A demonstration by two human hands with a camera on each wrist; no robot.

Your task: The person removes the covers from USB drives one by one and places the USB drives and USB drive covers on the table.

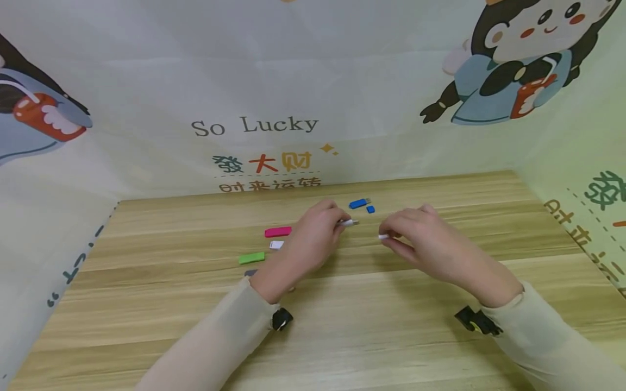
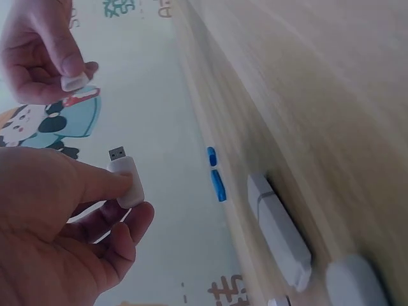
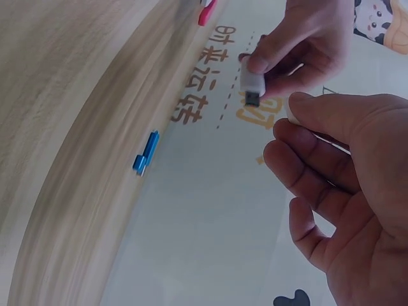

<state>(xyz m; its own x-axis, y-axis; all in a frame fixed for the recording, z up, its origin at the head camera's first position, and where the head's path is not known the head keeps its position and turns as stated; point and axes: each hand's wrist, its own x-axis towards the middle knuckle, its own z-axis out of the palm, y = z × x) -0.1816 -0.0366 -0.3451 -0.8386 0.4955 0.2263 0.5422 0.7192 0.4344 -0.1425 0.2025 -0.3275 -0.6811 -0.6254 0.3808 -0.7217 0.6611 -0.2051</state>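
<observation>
Item under inspection: one white USB stick (image 2: pixel 132 172), held near the centre of the head view, above the bench (image 1: pixel 367 342). The body is plain white, smooth and slim, with rounded edges and a rounded rear end. The silver metal plug (image 2: pixel 117 153) is exposed at the front, with two small square openings legible in the left wrist view. In the head view the plug points to the right of the frame.

Left hand (image 1: pixel 315 234): grip pinching the white body between thumb and fingers, plug clear of the fingers. Right hand (image 1: pixel 421 240): right of centre, grip pinching a small white cap (image 2: pixel 74 83) at the fingertips. Cap and stick are apart, with a gap between the hands.

On the bench, just beyond the hands at upper centre: a blue stick (image 1: pixel 358 203), plug bare, and a blue cap (image 1: pixel 370 209) just beside it. Left of centre, near the left forearm: a pink stick (image 1: pixel 277 232), a white piece (image 1: pixel 276 245) partly covered by that arm, and a green stick (image 1: pixel 251 258). Below these lies a dark piece (image 1: pixel 250 272), probably another stick, though the sleeve hides most of it.
</observation>
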